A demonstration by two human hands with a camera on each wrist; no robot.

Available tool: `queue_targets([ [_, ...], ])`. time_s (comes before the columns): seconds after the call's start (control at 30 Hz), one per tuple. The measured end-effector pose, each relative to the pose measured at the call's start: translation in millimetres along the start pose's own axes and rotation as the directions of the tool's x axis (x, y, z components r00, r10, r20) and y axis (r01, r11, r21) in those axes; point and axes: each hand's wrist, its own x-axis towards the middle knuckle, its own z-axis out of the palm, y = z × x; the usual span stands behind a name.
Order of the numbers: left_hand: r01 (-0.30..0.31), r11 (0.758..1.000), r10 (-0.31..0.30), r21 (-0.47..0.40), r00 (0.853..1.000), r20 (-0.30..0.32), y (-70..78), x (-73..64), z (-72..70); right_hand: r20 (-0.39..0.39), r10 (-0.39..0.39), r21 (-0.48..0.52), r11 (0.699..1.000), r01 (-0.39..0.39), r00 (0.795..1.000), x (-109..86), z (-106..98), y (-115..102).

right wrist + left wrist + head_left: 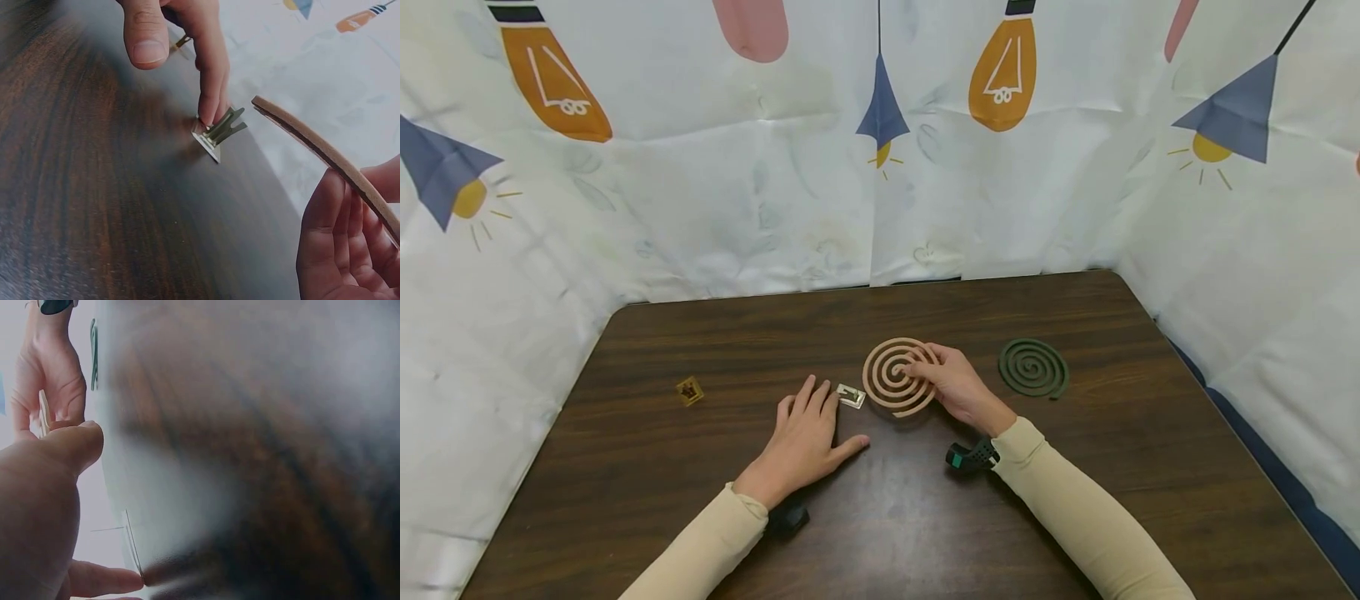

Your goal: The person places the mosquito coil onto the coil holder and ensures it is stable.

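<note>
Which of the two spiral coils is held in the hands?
The tan coil, pinched by the right hand. The other, the dark green coil, lies flat on the table farther right, untouched.

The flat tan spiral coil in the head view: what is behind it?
Between the rings of the coil, the dark brown wooden table shows. The right hand grips the coil's right side; what the rings and hand cover cannot be seen.
</note>
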Motion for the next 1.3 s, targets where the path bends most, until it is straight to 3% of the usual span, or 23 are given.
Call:
queue_targets([
  [0.37,-0.028,1.0,0.029,0.011,0.999,-0.023,1.5,-6.0,-1.5,0.007,0.01,-0.008,1.0,-0.01,1.0,-2.1,0,3],
  [0.83,-0.035,0.999,0.035,-0.011,0.999,-0.005,-8.8,-4.3,-1.2,0.015,0.046,-0.004,0.999,-0.046,0.999,-0.9,1,6],
  [1.3,-0.037,0.999,0.037,-0.013,0.999,0.012,-8.7,-12.0,-1.6,0.049,0.074,0.016,0.997,-0.075,0.996,-2.5,10,8],
])
